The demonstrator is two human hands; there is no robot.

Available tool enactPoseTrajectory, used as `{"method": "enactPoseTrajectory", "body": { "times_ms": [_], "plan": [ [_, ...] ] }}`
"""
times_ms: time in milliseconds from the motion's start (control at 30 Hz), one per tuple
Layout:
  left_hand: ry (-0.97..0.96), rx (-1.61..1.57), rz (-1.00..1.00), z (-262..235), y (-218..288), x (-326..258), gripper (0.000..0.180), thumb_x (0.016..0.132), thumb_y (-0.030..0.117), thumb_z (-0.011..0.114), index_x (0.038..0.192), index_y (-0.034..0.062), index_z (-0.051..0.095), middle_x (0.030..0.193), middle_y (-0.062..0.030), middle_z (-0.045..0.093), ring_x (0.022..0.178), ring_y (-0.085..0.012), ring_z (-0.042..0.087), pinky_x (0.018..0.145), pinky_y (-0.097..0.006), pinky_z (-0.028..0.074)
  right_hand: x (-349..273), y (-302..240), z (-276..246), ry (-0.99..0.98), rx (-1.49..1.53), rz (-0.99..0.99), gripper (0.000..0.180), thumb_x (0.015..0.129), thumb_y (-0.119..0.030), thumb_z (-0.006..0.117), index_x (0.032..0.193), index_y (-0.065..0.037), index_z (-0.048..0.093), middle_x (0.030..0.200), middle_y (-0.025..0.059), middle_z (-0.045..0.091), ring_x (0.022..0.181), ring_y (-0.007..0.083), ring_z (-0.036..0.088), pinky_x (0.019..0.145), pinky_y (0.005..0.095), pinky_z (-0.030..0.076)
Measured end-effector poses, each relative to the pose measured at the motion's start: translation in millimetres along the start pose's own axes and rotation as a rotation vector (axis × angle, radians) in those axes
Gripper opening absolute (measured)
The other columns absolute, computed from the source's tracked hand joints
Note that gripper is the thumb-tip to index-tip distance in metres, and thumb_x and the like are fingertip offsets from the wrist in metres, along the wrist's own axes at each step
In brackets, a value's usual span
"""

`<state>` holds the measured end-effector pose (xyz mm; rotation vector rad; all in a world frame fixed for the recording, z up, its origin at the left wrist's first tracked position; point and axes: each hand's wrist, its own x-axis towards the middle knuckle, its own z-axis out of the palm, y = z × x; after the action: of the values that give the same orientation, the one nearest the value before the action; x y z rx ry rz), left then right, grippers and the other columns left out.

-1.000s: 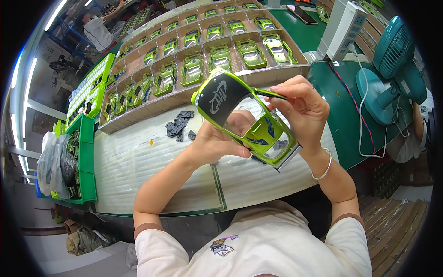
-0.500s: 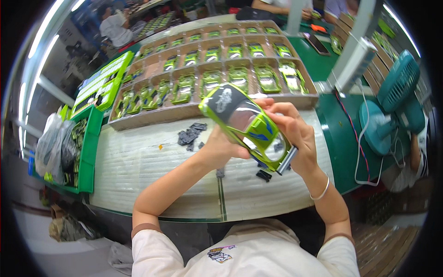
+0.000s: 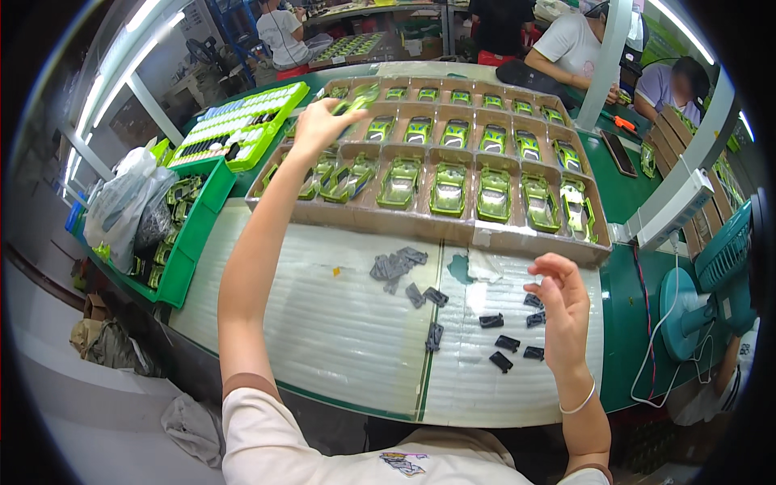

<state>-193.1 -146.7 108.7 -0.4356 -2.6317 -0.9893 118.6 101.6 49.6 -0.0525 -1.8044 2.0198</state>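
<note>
My left hand (image 3: 321, 128) is stretched far over the divided cardboard tray (image 3: 453, 228), its fingers closed on a green toy car body (image 3: 360, 99) blurred by motion. The car body is above the back left compartments of the tray. Many similar green car shells (image 3: 449, 190) lie in the tray's rows. Nearer to me, my right hand (image 3: 563, 303) hovers over the right of the white foam mat (image 3: 323, 275), fingers loosely bent and apart, with nothing in them. Small black plastic parts (image 3: 507, 343) lie below and beside it, some partly hidden by the hand.
A green crate (image 3: 182, 283) with car shells and plastic bags stands left. Behind it lies a bright green case (image 3: 234, 129). At right are a phone (image 3: 619, 153), an orange-handled tool (image 3: 621, 123), a post with a power strip, cables and a teal fan (image 3: 687, 311). Other people sit beyond.
Both hands held the car body over the mat before. The right hand has let go and dropped back toward the black parts; the left has carried the shell forward and left over the tray.
</note>
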Motion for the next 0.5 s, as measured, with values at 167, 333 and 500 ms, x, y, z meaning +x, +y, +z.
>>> {"method": "enactPoseTrajectory", "body": {
  "times_ms": [167, 333, 500],
  "plan": [
    [0.032, 0.594, -0.277, 27.5, -52.7, 62.3, 0.056, 0.062, 0.046, 0.072, 0.096, 0.0033, 0.062, 0.098, -0.0165, 0.062, 0.089, -0.0302, 0.061, 0.074, -0.039, 0.049, 5.9, 7.7, -10.0, -0.073, -0.075, 0.007, 0.008, 0.082, 0.000, 0.050, 0.087, 0.000, 0.056, 0.101, 0.0075, 0.048, 0.091, 0.0135, 0.050, 0.078, 0.0267, 0.044],
    [0.111, 0.506, -0.212, 58.2, -75.2, 79.0, 0.071, 0.067, 0.055, 0.064, 0.114, 0.0036, 0.052, 0.128, -0.0200, 0.042, 0.125, -0.0300, 0.032, 0.098, -0.050, 0.024, 10.6, 7.3, -15.6, -0.015, -0.055, 0.059, 0.008, 0.082, -0.001, 0.050, 0.087, -0.001, 0.057, 0.100, 0.0071, 0.048, 0.091, 0.0137, 0.050, 0.077, 0.0286, 0.045],
    [0.304, 0.311, -0.549, 72.0, -118.9, 99.8, 0.090, 0.074, 0.066, 0.044, 0.137, 0.0074, 0.018, 0.139, -0.0289, 0.011, 0.128, -0.0472, 0.006, 0.102, -0.057, 0.008, 11.7, 7.1, -16.4, -0.014, -0.031, 0.077, 0.009, 0.082, -0.001, 0.050, 0.087, -0.001, 0.057, 0.099, 0.0073, 0.049, 0.091, 0.0140, 0.050, 0.077, 0.0294, 0.046]
  ]
}}
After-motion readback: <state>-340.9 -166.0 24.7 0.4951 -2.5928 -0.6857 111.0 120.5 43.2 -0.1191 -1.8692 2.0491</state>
